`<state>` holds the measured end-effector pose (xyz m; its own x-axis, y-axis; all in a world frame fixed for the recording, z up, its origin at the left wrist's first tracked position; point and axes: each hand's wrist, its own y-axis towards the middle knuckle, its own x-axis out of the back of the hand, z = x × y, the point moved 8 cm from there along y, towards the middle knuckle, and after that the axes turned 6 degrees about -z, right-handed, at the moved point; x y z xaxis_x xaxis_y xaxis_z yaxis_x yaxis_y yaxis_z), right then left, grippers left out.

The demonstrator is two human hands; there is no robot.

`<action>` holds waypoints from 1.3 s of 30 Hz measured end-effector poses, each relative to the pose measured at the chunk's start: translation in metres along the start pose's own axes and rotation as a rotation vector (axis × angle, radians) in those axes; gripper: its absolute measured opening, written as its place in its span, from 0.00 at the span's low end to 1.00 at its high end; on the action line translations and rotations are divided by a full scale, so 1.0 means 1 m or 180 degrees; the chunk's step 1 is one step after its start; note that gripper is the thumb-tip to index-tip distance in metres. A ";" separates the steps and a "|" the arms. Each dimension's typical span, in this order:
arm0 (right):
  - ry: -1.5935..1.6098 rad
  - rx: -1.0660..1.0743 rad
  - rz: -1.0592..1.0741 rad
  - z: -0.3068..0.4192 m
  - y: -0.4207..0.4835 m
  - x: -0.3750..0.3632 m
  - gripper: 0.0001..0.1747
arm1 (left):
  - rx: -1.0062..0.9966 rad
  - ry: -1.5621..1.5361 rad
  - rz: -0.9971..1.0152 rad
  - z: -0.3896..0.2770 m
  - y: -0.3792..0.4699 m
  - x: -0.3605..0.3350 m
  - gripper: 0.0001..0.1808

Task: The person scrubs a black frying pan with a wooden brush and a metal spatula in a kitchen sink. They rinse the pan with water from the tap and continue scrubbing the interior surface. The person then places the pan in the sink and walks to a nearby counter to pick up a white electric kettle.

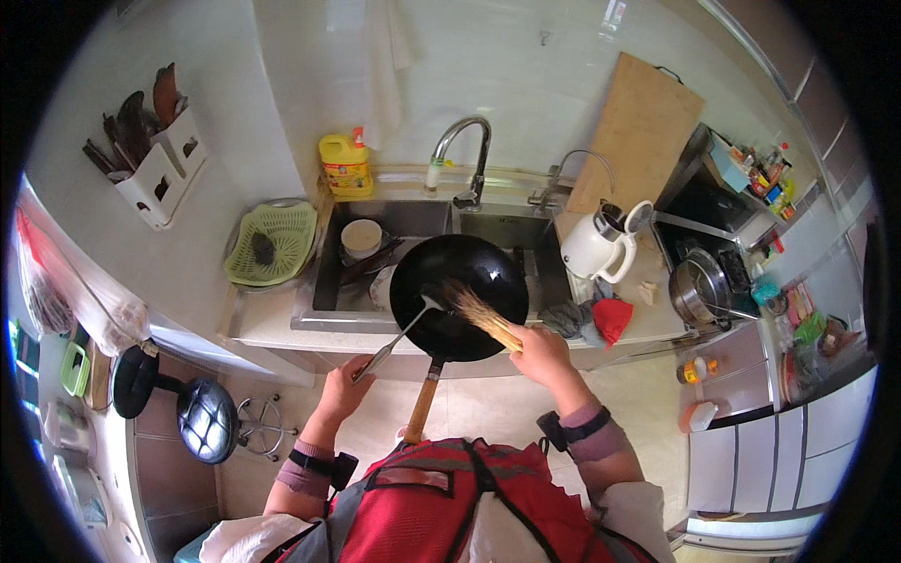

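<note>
A black wok point(486, 267) rests over the front of the double sink, its wooden handle point(422, 408) pointing back to my body. My left hand point(345, 388) grips a metal spatula point(398, 339), whose head lies inside the wok. Held in my right hand point(543, 355) is a bamboo wok brush point(489, 320); its bristles touch the spatula head or sit right beside it. Behind the wok, a white bowl point(362, 237) and other dishes are in the left basin point(415, 211), partly hidden.
A chrome faucet point(481, 162) rises behind the sink. To the right stand a white kettle point(598, 243) with its lid up, grey and red cloths point(611, 320), and a pot point(697, 285) on the stove. A green basket point(281, 239) and yellow detergent jug point(346, 165) are at left.
</note>
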<state>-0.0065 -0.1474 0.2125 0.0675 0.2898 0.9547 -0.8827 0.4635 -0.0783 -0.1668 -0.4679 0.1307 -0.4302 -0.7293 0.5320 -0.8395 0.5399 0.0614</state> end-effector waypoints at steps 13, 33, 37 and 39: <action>-0.0067 -0.0318 -0.0003 -0.027 -0.002 -0.021 0.28 | 0.0643 -0.1363 -0.0110 0.019 -0.001 0.024 0.18; -0.0134 -0.0619 -0.0090 -0.007 -0.023 -0.050 0.33 | 0.1452 -0.1883 -0.1388 0.176 -0.048 0.077 0.16; -0.0119 -0.0711 -0.0133 0.001 -0.024 -0.051 0.33 | 0.1495 -0.1826 -0.1444 0.199 -0.046 0.082 0.16; -0.0082 -0.0750 -0.0162 0.002 -0.025 -0.053 0.32 | 0.1506 -0.1805 -0.1433 0.210 -0.046 0.087 0.16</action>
<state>0.0111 -0.1758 0.1647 0.0947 0.2411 0.9659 -0.7453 0.6604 -0.0917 -0.2350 -0.6444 -0.0035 -0.0185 -0.9993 0.0322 -0.9655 0.0095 -0.2601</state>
